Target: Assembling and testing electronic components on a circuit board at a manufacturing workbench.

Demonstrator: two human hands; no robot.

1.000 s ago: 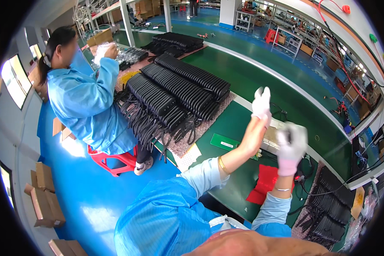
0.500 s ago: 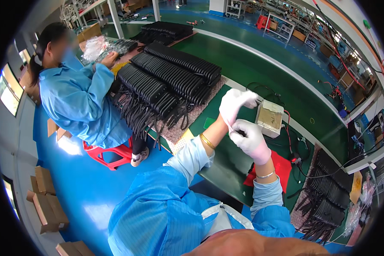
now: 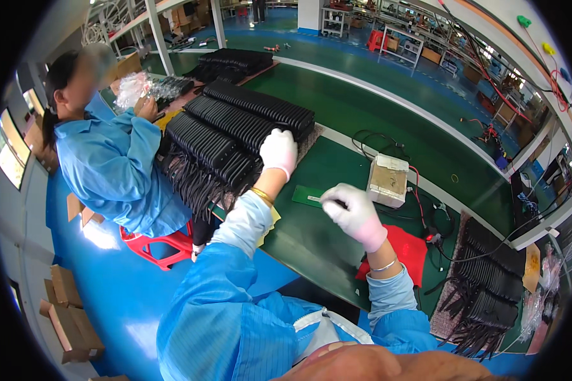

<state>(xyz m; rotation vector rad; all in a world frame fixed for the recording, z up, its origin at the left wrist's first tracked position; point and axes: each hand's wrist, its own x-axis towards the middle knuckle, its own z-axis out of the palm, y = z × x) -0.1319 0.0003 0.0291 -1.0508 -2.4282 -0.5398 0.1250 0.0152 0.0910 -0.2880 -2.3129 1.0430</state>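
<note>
One white-gloved left hand (image 3: 278, 153), fingers curled, was beside black ribbed strips (image 3: 227, 126) stacked on the dark-green table (image 3: 292, 247); the white-gloved right hand (image 3: 354, 214), fingers bent, was near a green rectangular card (image 3: 304, 194). Neither grip was determinable.

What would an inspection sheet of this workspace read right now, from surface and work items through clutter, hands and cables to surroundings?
Surface: green bench, smooth and slightly shiny.
Work items: rows of black parts at the left hand; green board left of the right hand.
Clutter: red cloth by the right forearm; box near the far edge.
Hands: both white-gloved, fingers curled; left grip unclear, nothing visibly held in the right.
Cables: black cable looped behind the box; red cable right of it.
Surroundings: co-worker on a red stool; cardboard boxes on the floor.
</note>
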